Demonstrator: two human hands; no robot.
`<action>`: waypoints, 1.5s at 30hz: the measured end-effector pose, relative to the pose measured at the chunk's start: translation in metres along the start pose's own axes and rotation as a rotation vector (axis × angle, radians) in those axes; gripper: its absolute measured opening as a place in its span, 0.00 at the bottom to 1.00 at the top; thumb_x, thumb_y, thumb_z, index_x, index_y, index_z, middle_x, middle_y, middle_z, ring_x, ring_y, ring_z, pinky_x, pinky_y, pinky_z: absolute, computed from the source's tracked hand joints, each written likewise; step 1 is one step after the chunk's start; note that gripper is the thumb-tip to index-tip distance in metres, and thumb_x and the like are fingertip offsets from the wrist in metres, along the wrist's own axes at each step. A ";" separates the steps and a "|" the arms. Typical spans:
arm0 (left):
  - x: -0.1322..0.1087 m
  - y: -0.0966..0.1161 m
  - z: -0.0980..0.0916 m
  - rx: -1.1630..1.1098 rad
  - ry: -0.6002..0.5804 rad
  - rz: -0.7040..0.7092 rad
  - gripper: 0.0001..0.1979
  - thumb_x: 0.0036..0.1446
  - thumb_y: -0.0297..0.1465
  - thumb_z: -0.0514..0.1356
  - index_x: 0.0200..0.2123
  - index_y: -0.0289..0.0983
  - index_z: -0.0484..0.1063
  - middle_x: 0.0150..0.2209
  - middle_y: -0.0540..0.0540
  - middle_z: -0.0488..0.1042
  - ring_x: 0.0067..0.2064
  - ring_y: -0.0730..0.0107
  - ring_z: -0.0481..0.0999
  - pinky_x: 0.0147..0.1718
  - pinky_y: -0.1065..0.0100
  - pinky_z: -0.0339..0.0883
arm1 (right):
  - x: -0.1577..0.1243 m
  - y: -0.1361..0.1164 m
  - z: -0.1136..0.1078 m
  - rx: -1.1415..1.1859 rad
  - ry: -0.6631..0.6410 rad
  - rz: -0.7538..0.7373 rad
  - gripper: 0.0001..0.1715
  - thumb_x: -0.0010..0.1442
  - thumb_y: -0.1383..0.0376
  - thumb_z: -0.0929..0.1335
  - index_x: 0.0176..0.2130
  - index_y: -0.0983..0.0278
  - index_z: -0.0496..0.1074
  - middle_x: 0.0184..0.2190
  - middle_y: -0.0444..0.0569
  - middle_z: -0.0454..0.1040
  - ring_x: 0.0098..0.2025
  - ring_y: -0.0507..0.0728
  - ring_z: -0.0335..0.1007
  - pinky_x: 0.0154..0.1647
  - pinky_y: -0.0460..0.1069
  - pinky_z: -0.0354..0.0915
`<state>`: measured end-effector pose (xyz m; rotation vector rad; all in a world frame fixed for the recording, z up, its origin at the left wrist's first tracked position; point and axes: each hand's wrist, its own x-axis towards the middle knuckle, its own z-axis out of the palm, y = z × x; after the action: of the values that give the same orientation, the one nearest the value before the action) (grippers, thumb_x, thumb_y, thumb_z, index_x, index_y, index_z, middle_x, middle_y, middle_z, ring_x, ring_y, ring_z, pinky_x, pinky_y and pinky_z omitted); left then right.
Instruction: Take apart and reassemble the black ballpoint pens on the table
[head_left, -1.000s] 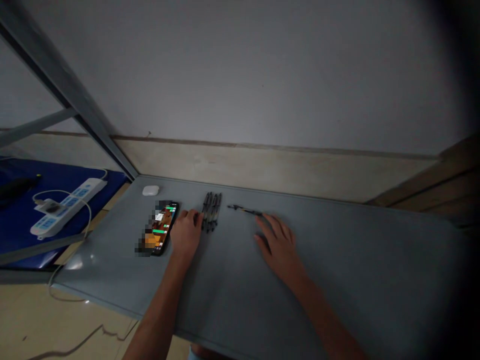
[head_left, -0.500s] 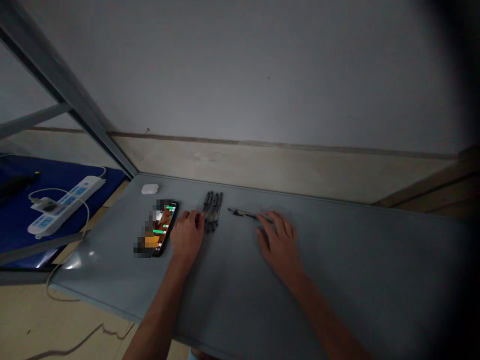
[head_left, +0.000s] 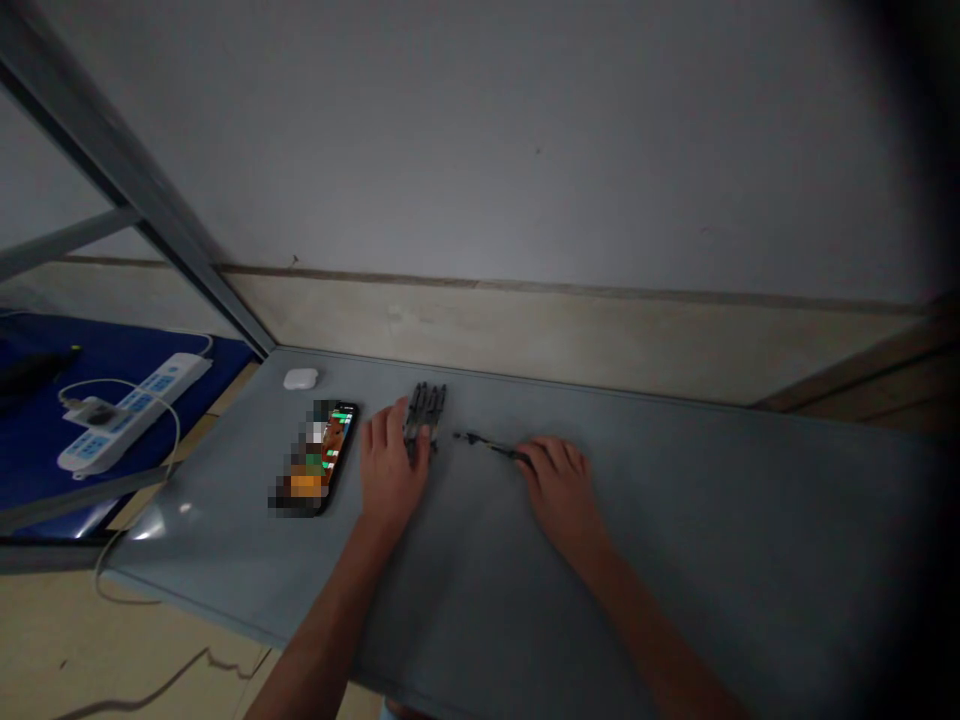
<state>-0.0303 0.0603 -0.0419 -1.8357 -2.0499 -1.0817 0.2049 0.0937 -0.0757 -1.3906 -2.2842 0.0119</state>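
Note:
Several dark pens lie side by side in a row on the grey tabletop, pointing away from me. My left hand is open at their near left side, its fingers stretched out and its thumb over the lower part of the row, which it partly hides. To the right, a separate dark pen lies nearly crosswise. My right hand has its fingers closed on that pen's right end, covering the tip.
Left of my left hand lies a lit phone, partly pixelated. A white earbud case sits behind it. A power strip with a plugged-in charger rests on a blue surface at far left. The wall borders the table's back.
My left hand has moved right and its fingers have spread, the thumb now over the pens. My right hand's fingers have curled in, and the single pen has tilted and shifted slightly nearer.

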 end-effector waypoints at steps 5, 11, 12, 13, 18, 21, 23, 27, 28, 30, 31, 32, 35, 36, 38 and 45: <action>-0.008 0.015 0.004 -0.090 -0.089 0.315 0.23 0.61 0.39 0.59 0.57 0.39 0.65 0.50 0.39 0.71 0.52 0.56 0.67 0.51 0.55 0.62 | -0.001 0.002 0.004 0.145 0.012 -0.072 0.12 0.68 0.66 0.59 0.46 0.62 0.70 0.42 0.54 0.75 0.46 0.61 0.69 0.49 0.57 0.64; -0.018 0.020 0.013 -0.077 -0.279 0.538 0.13 0.66 0.32 0.52 0.52 0.40 0.69 0.41 0.44 0.75 0.44 0.64 0.72 0.48 0.59 0.64 | -0.005 0.000 0.001 0.241 -0.003 -0.109 0.13 0.69 0.65 0.59 0.48 0.61 0.69 0.39 0.53 0.76 0.42 0.59 0.73 0.43 0.55 0.69; -0.019 0.019 0.015 -0.075 -0.297 0.537 0.13 0.67 0.31 0.52 0.51 0.39 0.70 0.39 0.44 0.75 0.42 0.65 0.72 0.46 0.60 0.65 | -0.005 -0.001 0.000 0.234 -0.008 -0.124 0.13 0.69 0.66 0.59 0.48 0.61 0.69 0.39 0.53 0.76 0.41 0.59 0.73 0.43 0.54 0.69; -0.019 0.018 0.017 -0.076 -0.311 0.531 0.13 0.67 0.32 0.51 0.50 0.38 0.70 0.38 0.44 0.74 0.41 0.65 0.72 0.44 0.61 0.66 | -0.004 -0.002 -0.002 0.220 -0.014 -0.148 0.14 0.69 0.66 0.59 0.48 0.62 0.70 0.39 0.53 0.77 0.41 0.59 0.73 0.43 0.55 0.69; -0.020 0.017 0.017 -0.090 -0.338 0.510 0.12 0.67 0.33 0.51 0.41 0.36 0.72 0.35 0.45 0.74 0.38 0.64 0.70 0.41 0.63 0.66 | -0.001 -0.004 -0.007 0.102 -0.066 -0.302 0.14 0.68 0.67 0.60 0.46 0.64 0.73 0.36 0.52 0.78 0.39 0.59 0.73 0.44 0.55 0.67; -0.020 0.019 0.015 -0.116 -0.369 0.504 0.12 0.67 0.32 0.50 0.39 0.36 0.72 0.34 0.45 0.73 0.37 0.64 0.69 0.39 0.63 0.66 | -0.002 -0.004 -0.010 0.082 -0.078 -0.330 0.13 0.68 0.66 0.61 0.44 0.64 0.74 0.33 0.50 0.77 0.37 0.58 0.72 0.43 0.54 0.66; -0.020 0.021 0.013 -0.140 -0.388 0.479 0.12 0.68 0.32 0.50 0.37 0.36 0.72 0.33 0.45 0.73 0.37 0.64 0.69 0.39 0.63 0.66 | -0.003 -0.004 -0.011 0.081 -0.060 -0.343 0.13 0.68 0.66 0.61 0.44 0.65 0.74 0.33 0.50 0.77 0.36 0.58 0.72 0.43 0.54 0.66; -0.021 0.024 0.012 -0.209 -0.404 0.403 0.14 0.68 0.31 0.49 0.36 0.36 0.73 0.32 0.45 0.73 0.37 0.65 0.69 0.40 0.63 0.65 | -0.005 -0.006 -0.015 0.068 -0.010 -0.361 0.14 0.68 0.68 0.61 0.45 0.65 0.75 0.32 0.50 0.77 0.35 0.57 0.71 0.43 0.53 0.66; -0.020 0.024 0.011 -0.222 -0.410 0.390 0.14 0.68 0.31 0.49 0.36 0.36 0.73 0.32 0.45 0.73 0.37 0.65 0.69 0.40 0.63 0.65 | -0.006 -0.006 -0.015 0.066 -0.005 -0.358 0.15 0.68 0.68 0.61 0.45 0.65 0.75 0.33 0.51 0.77 0.35 0.57 0.71 0.43 0.53 0.66; -0.020 0.026 0.009 -0.237 -0.422 0.372 0.15 0.68 0.31 0.48 0.36 0.36 0.73 0.32 0.45 0.73 0.36 0.65 0.69 0.39 0.64 0.64 | -0.007 -0.007 -0.015 0.063 -0.006 -0.351 0.15 0.68 0.68 0.61 0.45 0.64 0.75 0.32 0.51 0.77 0.35 0.57 0.71 0.42 0.54 0.66; -0.019 0.026 0.008 -0.242 -0.426 0.368 0.15 0.68 0.31 0.48 0.35 0.35 0.73 0.31 0.45 0.73 0.36 0.65 0.69 0.39 0.64 0.64 | -0.007 -0.007 -0.015 0.060 -0.011 -0.350 0.15 0.69 0.67 0.60 0.45 0.64 0.75 0.32 0.51 0.77 0.34 0.57 0.71 0.42 0.54 0.67; -0.019 0.027 0.007 -0.247 -0.430 0.367 0.15 0.68 0.31 0.48 0.35 0.35 0.72 0.31 0.45 0.73 0.36 0.66 0.70 0.38 0.64 0.64 | -0.007 -0.007 -0.015 0.057 -0.015 -0.351 0.15 0.69 0.67 0.60 0.45 0.64 0.75 0.32 0.51 0.77 0.34 0.57 0.71 0.42 0.54 0.67; -0.017 0.028 0.005 -0.266 -0.436 0.364 0.16 0.68 0.31 0.48 0.34 0.35 0.72 0.30 0.45 0.73 0.35 0.66 0.70 0.37 0.65 0.63 | -0.009 -0.007 -0.015 0.046 -0.009 -0.361 0.16 0.69 0.67 0.60 0.46 0.65 0.75 0.32 0.51 0.77 0.35 0.57 0.71 0.42 0.54 0.67; -0.017 0.029 0.004 -0.272 -0.435 0.361 0.16 0.68 0.31 0.47 0.33 0.35 0.72 0.30 0.45 0.73 0.35 0.66 0.70 0.37 0.65 0.63 | -0.009 -0.007 -0.015 0.045 -0.005 -0.362 0.16 0.69 0.67 0.60 0.46 0.65 0.76 0.33 0.52 0.77 0.35 0.57 0.71 0.42 0.54 0.67; -0.017 0.030 0.002 -0.285 -0.435 0.349 0.16 0.69 0.31 0.47 0.33 0.35 0.72 0.30 0.45 0.73 0.34 0.67 0.70 0.37 0.65 0.63 | -0.011 -0.007 -0.016 0.044 0.005 -0.364 0.17 0.69 0.67 0.59 0.47 0.64 0.76 0.33 0.52 0.78 0.35 0.57 0.71 0.42 0.54 0.67; -0.019 0.034 -0.002 -0.331 -0.443 0.178 0.20 0.69 0.35 0.47 0.26 0.37 0.69 0.25 0.47 0.71 0.29 0.70 0.69 0.32 0.67 0.61 | -0.011 -0.008 -0.022 0.080 0.051 -0.364 0.17 0.68 0.71 0.60 0.48 0.63 0.75 0.38 0.51 0.79 0.39 0.57 0.71 0.49 0.53 0.66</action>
<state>0.0045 0.0429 -0.0384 -2.5672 -1.9509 -1.0935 0.2110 0.0758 -0.0580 -0.9095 -2.4314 -0.0473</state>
